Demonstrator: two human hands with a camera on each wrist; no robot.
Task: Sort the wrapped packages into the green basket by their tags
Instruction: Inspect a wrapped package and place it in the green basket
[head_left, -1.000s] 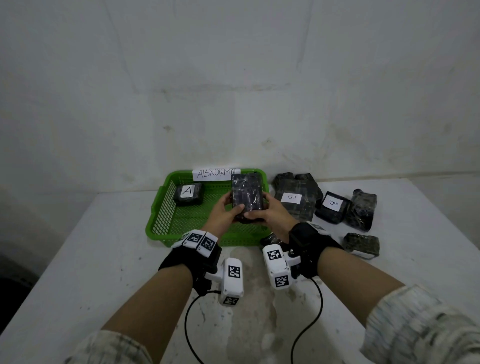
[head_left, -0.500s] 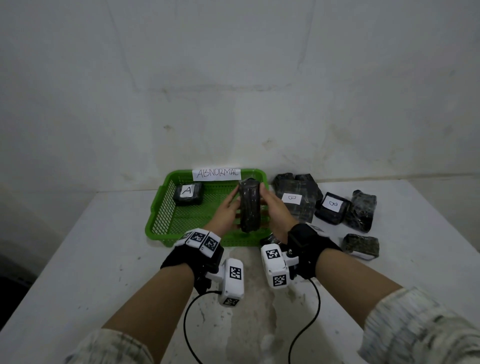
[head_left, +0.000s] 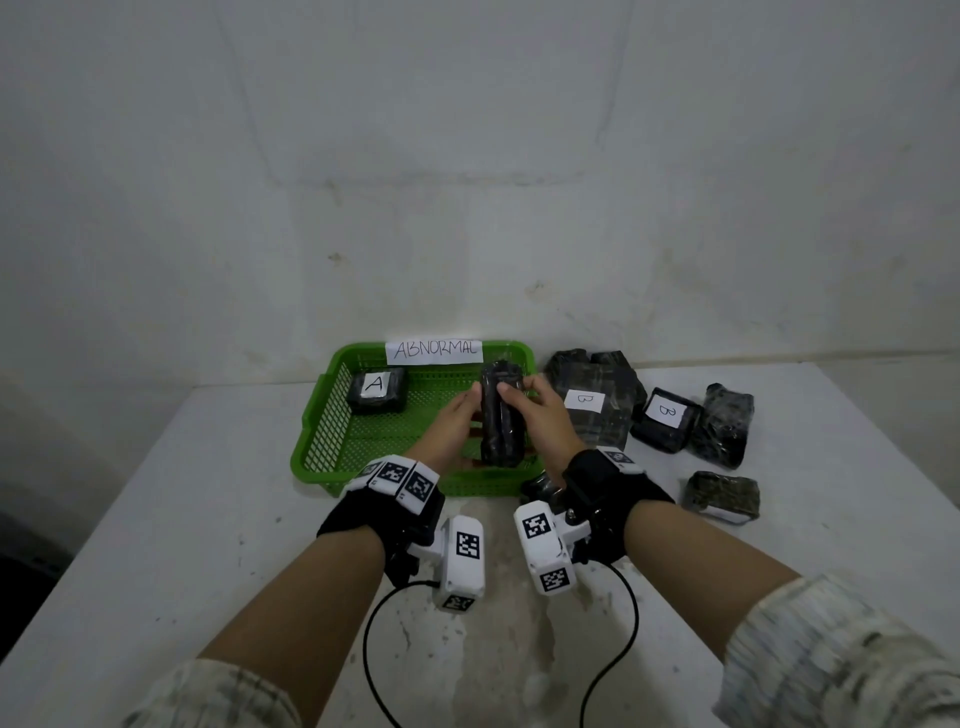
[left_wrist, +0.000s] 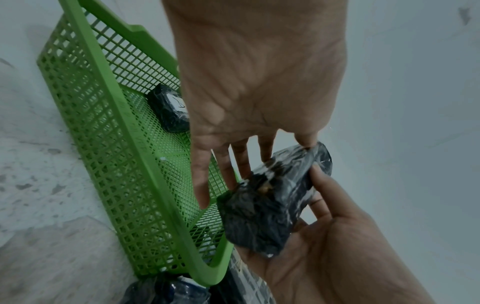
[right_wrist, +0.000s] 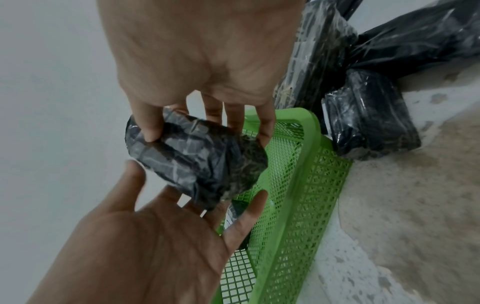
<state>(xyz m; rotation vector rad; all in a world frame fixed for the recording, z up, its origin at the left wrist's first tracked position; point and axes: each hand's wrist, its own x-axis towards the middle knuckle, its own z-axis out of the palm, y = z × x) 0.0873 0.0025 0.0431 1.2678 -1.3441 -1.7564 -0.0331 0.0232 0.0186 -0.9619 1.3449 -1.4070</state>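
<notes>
Head view shows a dark wrapped package held upright on its narrow edge above the near right part of the green basket, clear of the mesh floor. It is a blocky bundle in black film, wrinkled and glossy, with pale creases running across it; no tag shows on the faces turned to any camera. The right hand grasps it, thumb on the upper near face and fingers wrapped behind. The left hand lies flat against its other side with fingers nearly straight, steadying rather than clutching. From the left wrist, the fingertips of that hand touch the crumpled end of the package, where the film bunches into folds. From the right wrist, the thumb presses the package on a smoother taped face.

Inside the basket, at its far left corner, sits another black package with a white "A" tag. A paper sign reading "ABNORMAL" stands on the basket's far rim. On the white table to the right lie more black packages, two of them showing "B" tags.
</notes>
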